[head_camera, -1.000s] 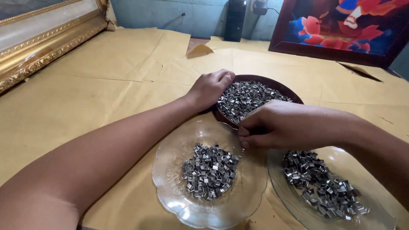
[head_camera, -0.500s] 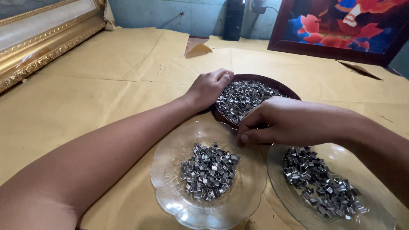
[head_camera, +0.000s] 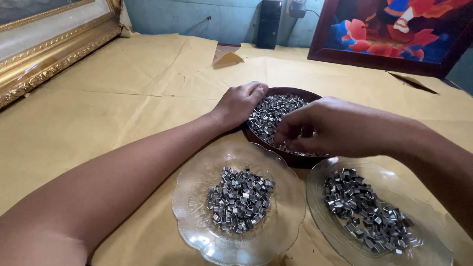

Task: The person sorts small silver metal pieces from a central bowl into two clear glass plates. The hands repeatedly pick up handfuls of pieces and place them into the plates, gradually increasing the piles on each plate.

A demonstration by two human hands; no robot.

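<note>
A dark brown bowl full of small shiny metal clips stands in the middle of the table. My left hand grips its left rim. My right hand hovers over the bowl with fingertips pinched down among the clips; whether it holds one is hidden. In front stand two clear glass plates. The left plate carries a heap of the same clips. The right plate carries another heap.
Yellow-brown paper covers the table. A gilt picture frame leans at the far left. A dark-framed colourful painting stands at the far right, with a black box against the blue wall.
My right hand has moved up and back from the near rim of the brown bowl, by the left plate, to over the clips inside the bowl. My left hand stays on the rim.
</note>
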